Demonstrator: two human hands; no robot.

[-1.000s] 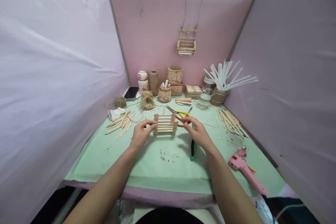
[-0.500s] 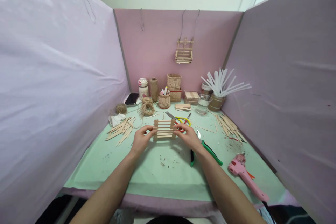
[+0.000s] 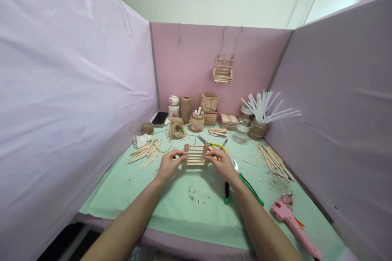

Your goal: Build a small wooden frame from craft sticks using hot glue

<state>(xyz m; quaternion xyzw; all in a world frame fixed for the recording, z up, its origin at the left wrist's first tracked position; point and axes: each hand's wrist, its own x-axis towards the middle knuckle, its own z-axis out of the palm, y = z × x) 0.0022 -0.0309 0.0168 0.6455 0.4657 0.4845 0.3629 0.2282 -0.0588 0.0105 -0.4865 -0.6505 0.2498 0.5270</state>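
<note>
A small wooden stick frame (image 3: 196,158) with several crossbars stands over the green cloth between my hands. My left hand (image 3: 171,164) pinches its left side between thumb and fingers. At its right side, my right hand (image 3: 223,164) has thumb and fingers closed on the frame. Just behind the right hand lie scissors with yellow handles (image 3: 218,146) and a red-handled tool (image 3: 225,143). Green-handled cutters (image 3: 251,189) lie partly under my right forearm.
Pink glue gun (image 3: 290,220) at the right front. Loose sticks (image 3: 147,153) lie left, more sticks (image 3: 274,161) right. Behind are twine (image 3: 177,129), a phone (image 3: 160,118), a pen basket (image 3: 197,122), a water cup (image 3: 243,130) and glue sticks (image 3: 263,108). A wooden chair-like piece (image 3: 223,71) hangs on the back panel.
The whole view has shifted, so the scene sits lower and farther right, and more of the wall picture shows. Both hands still hold the frame.
</note>
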